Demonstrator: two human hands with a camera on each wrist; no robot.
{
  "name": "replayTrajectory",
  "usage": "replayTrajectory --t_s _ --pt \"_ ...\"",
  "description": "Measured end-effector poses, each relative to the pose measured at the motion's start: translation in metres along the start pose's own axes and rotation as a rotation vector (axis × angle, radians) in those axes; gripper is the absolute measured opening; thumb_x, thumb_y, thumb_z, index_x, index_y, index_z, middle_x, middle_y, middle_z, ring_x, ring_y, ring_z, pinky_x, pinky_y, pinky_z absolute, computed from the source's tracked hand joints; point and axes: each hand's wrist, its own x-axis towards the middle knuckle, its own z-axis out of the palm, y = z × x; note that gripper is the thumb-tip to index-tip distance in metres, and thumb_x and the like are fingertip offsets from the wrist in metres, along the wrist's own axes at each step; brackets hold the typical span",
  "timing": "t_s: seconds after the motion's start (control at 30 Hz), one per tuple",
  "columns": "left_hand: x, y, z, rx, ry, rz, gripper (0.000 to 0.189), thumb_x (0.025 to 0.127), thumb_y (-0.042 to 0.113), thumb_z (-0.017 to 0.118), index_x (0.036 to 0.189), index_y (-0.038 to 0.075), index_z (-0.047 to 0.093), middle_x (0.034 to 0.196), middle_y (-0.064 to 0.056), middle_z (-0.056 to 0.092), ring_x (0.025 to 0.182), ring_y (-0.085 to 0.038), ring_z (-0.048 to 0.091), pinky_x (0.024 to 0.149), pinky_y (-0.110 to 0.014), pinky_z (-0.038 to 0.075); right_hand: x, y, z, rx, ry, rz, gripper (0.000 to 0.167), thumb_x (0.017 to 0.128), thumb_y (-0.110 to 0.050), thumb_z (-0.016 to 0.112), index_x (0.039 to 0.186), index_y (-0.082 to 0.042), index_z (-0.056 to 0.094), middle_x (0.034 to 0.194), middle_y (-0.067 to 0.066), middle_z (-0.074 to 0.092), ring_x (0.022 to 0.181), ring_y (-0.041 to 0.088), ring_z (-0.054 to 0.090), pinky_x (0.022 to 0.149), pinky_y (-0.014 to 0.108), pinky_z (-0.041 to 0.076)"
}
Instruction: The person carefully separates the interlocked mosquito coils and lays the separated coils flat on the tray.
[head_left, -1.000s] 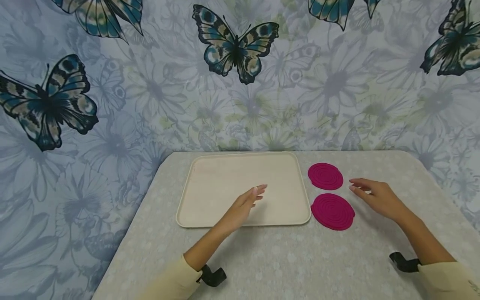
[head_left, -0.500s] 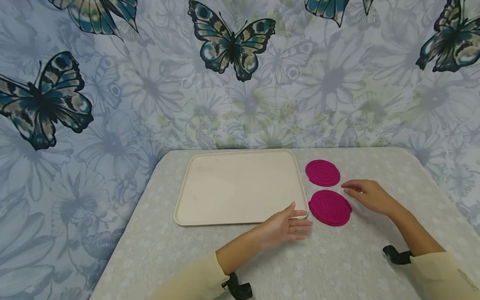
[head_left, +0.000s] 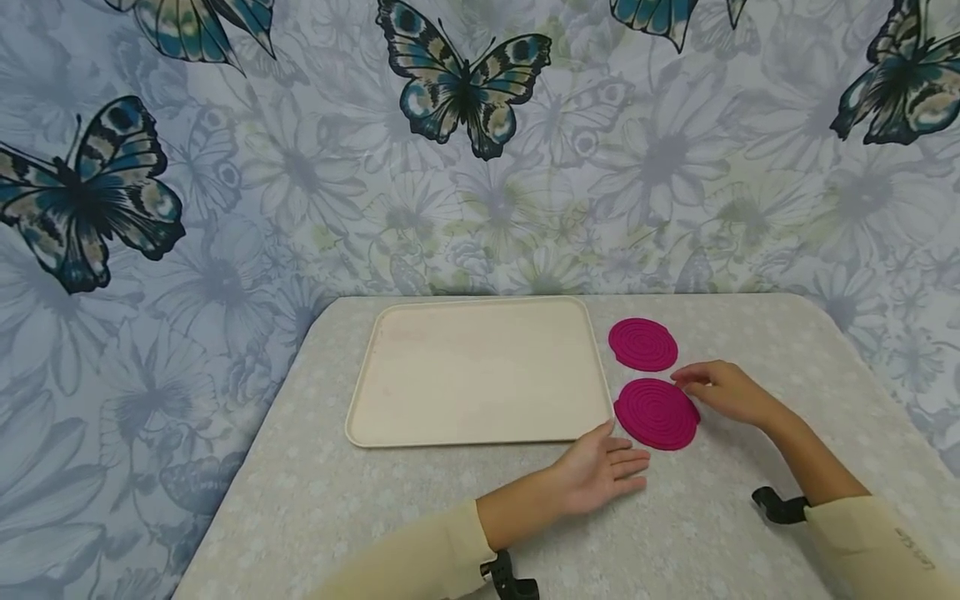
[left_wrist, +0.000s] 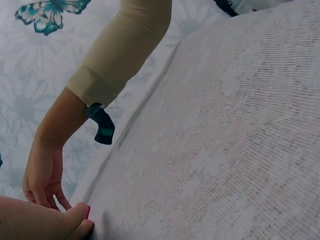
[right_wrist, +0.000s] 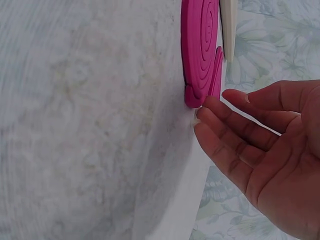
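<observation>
Two flat magenta discs with spiral ridges lie on the cloth-covered table, a nearer one (head_left: pixel 656 414) and a farther one (head_left: pixel 642 344). My right hand (head_left: pixel 723 392) is at the right edge of the nearer disc. In the right wrist view that hand (right_wrist: pixel 270 145) has loosely bent fingers beside the disc's rim (right_wrist: pixel 190 60), with nothing between them; contact is unclear. My left hand (head_left: pixel 596 471) is spread with the fingers straight, below the nearer disc and by the front right corner of a cream tray (head_left: pixel 480 375). The left wrist view shows only part of my left hand (left_wrist: pixel 40 220).
The tray lies left of the discs, its right edge close to them. A butterfly-patterned wall covering (head_left: pixel 465 92) rises behind the table's back edge. Black wrist mounts (head_left: pixel 780 506) stick out from both cuffs above the tabletop (head_left: pixel 360 517).
My left hand has moved from above the tray rightward and nearer to me, its fingers spreading. My right hand has shifted slightly left towards the nearer disc. The discs and tray stay put.
</observation>
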Motion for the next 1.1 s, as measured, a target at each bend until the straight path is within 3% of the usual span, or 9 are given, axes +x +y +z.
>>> replayTrajectory --t_s 0.43,0.67,0.9,1.1 --pt "0.013 0.006 -0.003 -0.029 -0.023 -0.027 0.070 0.111 0.040 0.030 0.149 -0.019 0.023 0.149 -0.033 0.042 0.146 -0.042 0.034 0.121 -0.049 0.031 0.009 -0.002 0.002 0.062 -0.003 0.072 0.039 0.101 -0.011 0.057 0.131 0.015 0.057 0.116 0.026 0.068 0.094 0.027 0.066 0.070 0.032 0.058" --pt "0.013 0.005 -0.006 -0.017 -0.032 -0.041 0.069 0.110 0.039 0.033 0.148 -0.019 0.025 0.147 -0.034 0.043 0.145 -0.043 0.034 0.121 -0.050 0.031 0.001 0.004 0.007 0.145 0.011 0.157 0.039 0.101 -0.021 0.063 0.125 0.010 0.065 0.112 0.019 0.071 0.091 0.021 0.061 0.068 0.029 0.056" --pt "0.014 0.006 -0.004 -0.025 -0.020 -0.036 0.068 0.110 0.038 0.035 0.147 -0.018 0.027 0.146 -0.034 0.044 0.145 -0.044 0.035 0.121 -0.051 0.030 -0.001 0.005 0.002 0.313 0.029 0.189 0.041 0.098 -0.015 0.067 0.128 0.011 0.059 0.096 0.011 0.073 0.079 0.013 0.063 0.065 0.027 0.056" --pt "0.012 0.005 -0.004 -0.009 -0.026 -0.039 0.065 0.109 0.036 0.035 0.146 -0.017 0.030 0.147 -0.034 0.043 0.145 -0.044 0.034 0.121 -0.050 0.030 -0.007 0.007 -0.002 0.466 0.028 0.212 0.047 0.097 -0.012 0.069 0.133 0.013 0.054 0.094 0.005 0.072 0.078 0.010 0.065 0.068 0.029 0.061"
